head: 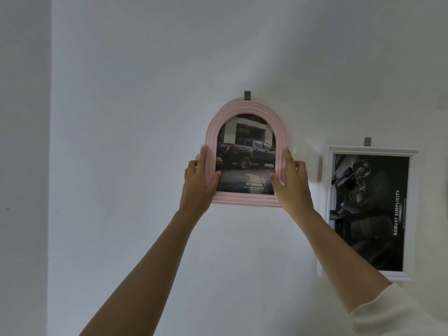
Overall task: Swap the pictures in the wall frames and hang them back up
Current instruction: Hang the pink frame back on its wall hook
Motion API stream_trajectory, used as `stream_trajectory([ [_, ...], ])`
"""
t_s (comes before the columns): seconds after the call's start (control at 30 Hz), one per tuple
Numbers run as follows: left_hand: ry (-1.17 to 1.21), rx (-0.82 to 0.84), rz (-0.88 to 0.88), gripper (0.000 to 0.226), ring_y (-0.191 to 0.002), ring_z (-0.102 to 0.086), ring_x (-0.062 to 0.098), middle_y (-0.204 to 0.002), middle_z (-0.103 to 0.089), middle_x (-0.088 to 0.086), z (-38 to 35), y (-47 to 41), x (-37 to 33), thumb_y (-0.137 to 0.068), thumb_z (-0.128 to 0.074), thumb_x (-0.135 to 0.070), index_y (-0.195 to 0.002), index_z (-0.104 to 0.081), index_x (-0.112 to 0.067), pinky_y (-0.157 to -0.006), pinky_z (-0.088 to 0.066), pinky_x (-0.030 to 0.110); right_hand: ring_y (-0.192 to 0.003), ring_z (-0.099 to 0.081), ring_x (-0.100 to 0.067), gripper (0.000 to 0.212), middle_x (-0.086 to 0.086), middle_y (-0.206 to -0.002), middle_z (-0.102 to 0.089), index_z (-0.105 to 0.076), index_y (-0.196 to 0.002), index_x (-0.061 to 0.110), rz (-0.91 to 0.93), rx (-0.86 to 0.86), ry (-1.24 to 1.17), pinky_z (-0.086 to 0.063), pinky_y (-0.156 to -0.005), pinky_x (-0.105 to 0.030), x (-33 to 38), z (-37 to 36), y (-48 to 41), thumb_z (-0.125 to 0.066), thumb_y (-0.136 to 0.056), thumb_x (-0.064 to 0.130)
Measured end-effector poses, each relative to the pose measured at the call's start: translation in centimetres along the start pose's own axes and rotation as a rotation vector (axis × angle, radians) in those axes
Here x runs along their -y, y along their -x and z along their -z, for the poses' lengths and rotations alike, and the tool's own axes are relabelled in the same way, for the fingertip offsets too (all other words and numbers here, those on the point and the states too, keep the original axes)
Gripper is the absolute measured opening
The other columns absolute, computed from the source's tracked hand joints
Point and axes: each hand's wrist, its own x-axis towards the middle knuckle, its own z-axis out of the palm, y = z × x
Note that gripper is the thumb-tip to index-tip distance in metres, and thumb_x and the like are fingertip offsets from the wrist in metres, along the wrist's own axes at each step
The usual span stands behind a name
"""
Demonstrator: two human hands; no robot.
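A pink arched frame point(244, 110) with a picture of a dark pickup truck point(247, 154) is up against the white wall, its top just under a small grey wall hook point(247, 95). My left hand point(200, 181) grips the frame's lower left side, thumb over the front edge. My right hand point(291, 183) grips its lower right side the same way. To the right hangs a white rectangular frame point(326, 190) with a dark car-interior picture point(368, 209), under its own grey hook point(367, 141).
The white wall point(145, 117) fills the view, with a vertical corner edge point(49, 166) at the far left. My right forearm crosses the lower left corner of the white frame. A cream sleeve point(397, 311) shows at the bottom right.
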Motion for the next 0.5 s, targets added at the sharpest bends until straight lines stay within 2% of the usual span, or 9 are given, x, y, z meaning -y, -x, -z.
stream_trajectory([
  [0.33, -0.006, -0.005, -0.003, 0.066, -0.119, -0.041, 0.026, -0.136, -0.037, 0.013, 0.6, 0.5, -1.0, -0.094, -0.049, -0.032, -0.148, -0.011, -0.025, -0.096, -0.046, 0.042, -0.110, -0.049, -0.029, 0.068, -0.013, -0.122, -0.041, -0.020, -0.146, 0.023, 0.002, 0.011, -0.025, -0.046, -0.083, -0.033, -0.1, 0.3, 0.6, -0.057, -0.090, 0.022],
  [0.5, -0.045, -0.080, -0.007, 0.061, -0.126, -0.036, 0.026, -0.141, -0.032, 0.011, 0.5, 0.2, -2.0, -0.093, -0.049, -0.035, -0.146, -0.022, -0.021, -0.097, -0.046, 0.047, -0.115, -0.046, -0.028, 0.066, -0.011, -0.129, -0.037, -0.018, -0.147, 0.024, 0.003, 0.017, -0.035, -0.042, -0.084, -0.029, -0.1, 1.5, 0.6, -0.054, -0.092, 0.024],
])
